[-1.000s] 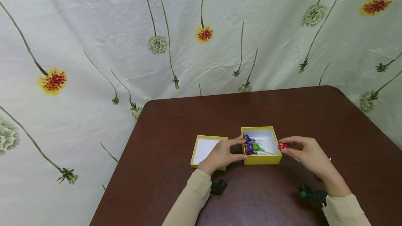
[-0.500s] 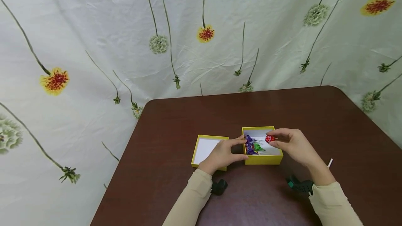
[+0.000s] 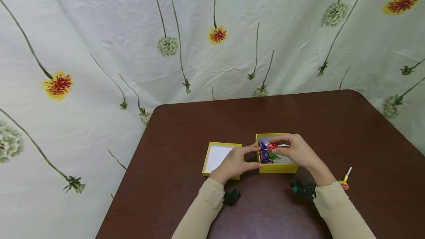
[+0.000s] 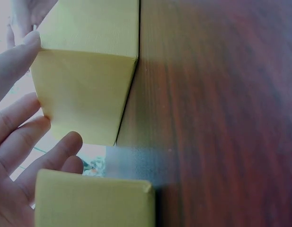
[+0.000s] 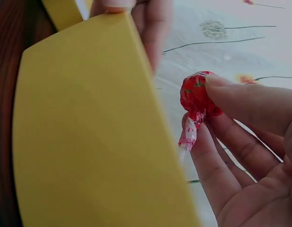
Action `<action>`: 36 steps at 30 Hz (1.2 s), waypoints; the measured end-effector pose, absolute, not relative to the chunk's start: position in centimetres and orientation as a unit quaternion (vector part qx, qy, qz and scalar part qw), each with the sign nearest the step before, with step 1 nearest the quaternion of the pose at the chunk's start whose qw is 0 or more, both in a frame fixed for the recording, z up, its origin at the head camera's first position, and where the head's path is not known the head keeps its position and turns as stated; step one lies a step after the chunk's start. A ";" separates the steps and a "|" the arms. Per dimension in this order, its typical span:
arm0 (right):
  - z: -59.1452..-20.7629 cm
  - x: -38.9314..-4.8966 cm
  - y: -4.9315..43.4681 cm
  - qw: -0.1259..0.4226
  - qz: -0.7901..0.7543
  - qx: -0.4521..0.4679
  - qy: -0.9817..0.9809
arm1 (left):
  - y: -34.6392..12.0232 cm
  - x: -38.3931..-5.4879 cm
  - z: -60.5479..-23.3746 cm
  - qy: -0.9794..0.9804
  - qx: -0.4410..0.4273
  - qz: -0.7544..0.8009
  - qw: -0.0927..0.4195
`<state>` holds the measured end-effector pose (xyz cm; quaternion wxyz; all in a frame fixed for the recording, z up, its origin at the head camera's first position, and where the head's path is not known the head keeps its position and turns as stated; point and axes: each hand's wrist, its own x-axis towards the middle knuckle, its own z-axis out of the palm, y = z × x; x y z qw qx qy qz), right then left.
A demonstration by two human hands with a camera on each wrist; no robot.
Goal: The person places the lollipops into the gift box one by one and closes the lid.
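Note:
In the head view a yellow box (image 3: pixel 278 169) with a white inside holds purple-wrapped lollipops (image 3: pixel 263 154) and a green one (image 3: pixel 273 155) along its left side. My right hand (image 3: pixel 297 153) reaches over the box from the right. Its thumb and fingers pinch a red-wrapped lollipop (image 5: pixel 198 97) by the head, the stick pointing down in the right wrist view. My left hand (image 3: pixel 234 163) holds the box at its left side, thumb near the front corner and fingers farther back. The left wrist view shows those fingertips (image 4: pixel 34 116) against the box's edge.
The yellow box lid (image 3: pixel 209 159), white inside, lies left of the box, partly under the left hand. A yellow-and-red lollipop (image 3: pixel 345 180) lies on the brown table (image 3: pixel 199 121) beside my right sleeve. A flowered cloth (image 3: pixel 132 28) hangs behind the table.
My right hand has moved left with the red lollipop, from beside the box's right wall to over its left part. The yellow lollipop has come into sight. My left hand stays put.

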<state>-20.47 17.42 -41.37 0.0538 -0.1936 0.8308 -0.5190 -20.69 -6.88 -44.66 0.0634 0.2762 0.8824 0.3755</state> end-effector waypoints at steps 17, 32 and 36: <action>-42.8 -21.9 15.7 0.079 -0.491 -0.193 0.846 | -6.9 -20.6 -44.5 0.885 0.272 0.372 0.068; -43.1 -22.5 14.9 0.082 -0.484 -0.160 0.857 | -7.2 -20.7 -44.5 0.881 0.285 0.374 0.057; -43.0 -22.4 14.9 0.076 -0.473 -0.150 0.865 | -7.2 -20.7 -44.6 0.880 0.286 0.375 0.061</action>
